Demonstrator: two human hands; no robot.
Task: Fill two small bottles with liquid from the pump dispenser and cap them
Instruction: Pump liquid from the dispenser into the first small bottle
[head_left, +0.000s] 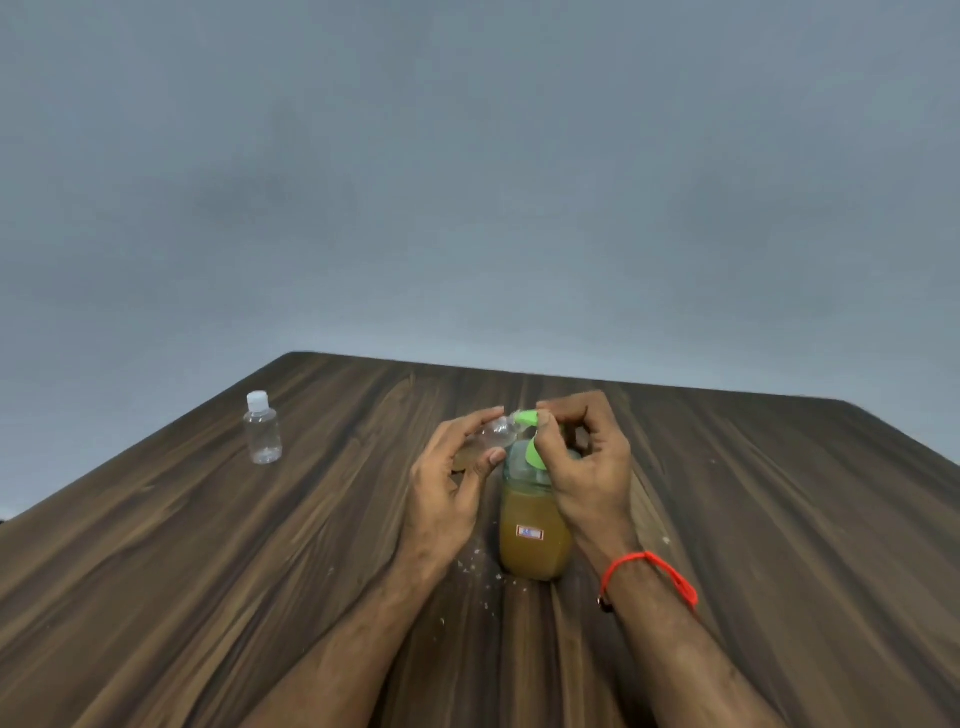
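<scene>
Both hands work at the middle of the dark wood-grain table (753, 519). My left hand (447, 483) pinches a small clear plastic bottle (496, 432) between thumb and fingers, tilted so its mouth meets the green spout of the pump dispenser (532, 519), a clear bottle of amber liquid standing just before me. My right hand (587, 467) curls over the green pump head, fingertips (543, 415) pressed on top. I cannot tell how much liquid the small bottle holds.

It looks light and thin-walled, so I judge it will dent if squeezed and slide if wet; holding the body near the shoulder seems best. The dispenser seems heavy enough to stay put under a press.

A second small clear bottle with a white cap (263, 435) stands upright near the table's far left edge, well apart. Pale crumbs (480, 571) lie beside the dispenser's base. A red thread bracelet (649, 571) circles my right wrist.
</scene>
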